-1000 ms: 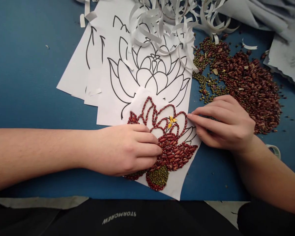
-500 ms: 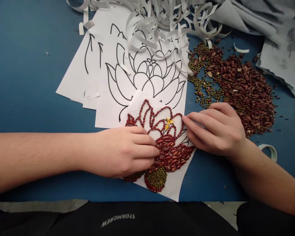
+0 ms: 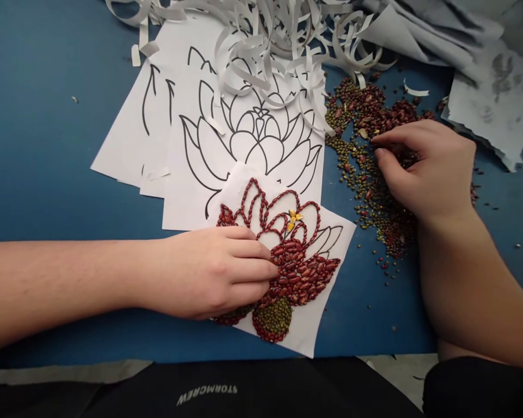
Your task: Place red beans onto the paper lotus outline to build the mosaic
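My left hand point(image 3: 226, 270) lies flat on the left part of a paper flower picture point(image 3: 307, 322), its fingers over the beans; nothing shows in its grasp. Red beans outline the petals and fill the lower ones, green beans fill a round part at the bottom, and a small yellow piece point(image 3: 294, 219) sits near the centre. Over the loose pile of red and green beans point(image 3: 357, 174) on the right is my right hand point(image 3: 431, 162), thumb and forefinger apart at the tips, with no bean visible between them. Its other fingers are hidden.
Printed lotus outline sheets point(image 3: 192, 203) lie behind the picture, partly under curled white paper strips point(image 3: 270, 64). Crumpled grey paper point(image 3: 492, 104) is at the back right. The blue table point(image 3: 70, 191) ends near my lap.
My right hand has left the picture's right edge and moved up and right over the bean pile. My left hand stays on the picture. The view has shifted slightly.
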A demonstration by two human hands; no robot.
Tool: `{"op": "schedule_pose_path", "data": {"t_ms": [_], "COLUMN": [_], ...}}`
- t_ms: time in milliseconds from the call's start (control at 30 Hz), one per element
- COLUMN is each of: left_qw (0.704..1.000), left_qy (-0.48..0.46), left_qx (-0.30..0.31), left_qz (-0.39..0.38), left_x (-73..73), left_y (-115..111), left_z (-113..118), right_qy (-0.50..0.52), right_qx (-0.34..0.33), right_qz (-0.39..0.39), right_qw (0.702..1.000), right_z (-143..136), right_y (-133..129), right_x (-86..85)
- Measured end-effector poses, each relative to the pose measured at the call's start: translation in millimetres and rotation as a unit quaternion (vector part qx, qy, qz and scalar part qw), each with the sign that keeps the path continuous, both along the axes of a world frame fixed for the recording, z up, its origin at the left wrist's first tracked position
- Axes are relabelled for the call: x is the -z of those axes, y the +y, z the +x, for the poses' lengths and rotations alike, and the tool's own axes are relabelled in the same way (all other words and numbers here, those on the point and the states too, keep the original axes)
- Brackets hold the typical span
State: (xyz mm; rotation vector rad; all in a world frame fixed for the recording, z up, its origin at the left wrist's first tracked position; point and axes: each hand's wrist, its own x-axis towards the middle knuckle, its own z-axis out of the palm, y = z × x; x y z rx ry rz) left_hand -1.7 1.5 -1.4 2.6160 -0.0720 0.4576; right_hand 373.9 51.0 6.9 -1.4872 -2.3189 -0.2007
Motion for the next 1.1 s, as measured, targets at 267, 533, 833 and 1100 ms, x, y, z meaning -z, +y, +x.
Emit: {"op": "schedule_pose_path", "data": {"t_ms": [267, 533, 833, 1100], "left_qw": [1.0, 1.0, 1.0, 1.0], "left_qy": [-0.008, -0.002, -0.005, -0.01], "left_qx": [-0.001, 0.002, 0.0, -0.003], "left_qz": [0.005, 0.008, 0.003, 0.007], "left_x": [2.0, 2.4, 1.3, 1.0], "left_y": [0, -1, 0, 1], "left_z": [0, -1, -1, 1], "right_qy": [0.015, -0.041, -0.088, -0.007], "right_qx": [-0.022, 0.007, 0.036, -0.077], "right_qz": [0.04, -0.015, -0.031, 0.016], "right_qw": [0.999, 0.999, 0.995, 0.997], "right_z": [-15, -12, -12, -13], "right_y": [12, 31, 34, 12], "right_x": [16.8, 16.0, 17.1, 8.1]}}
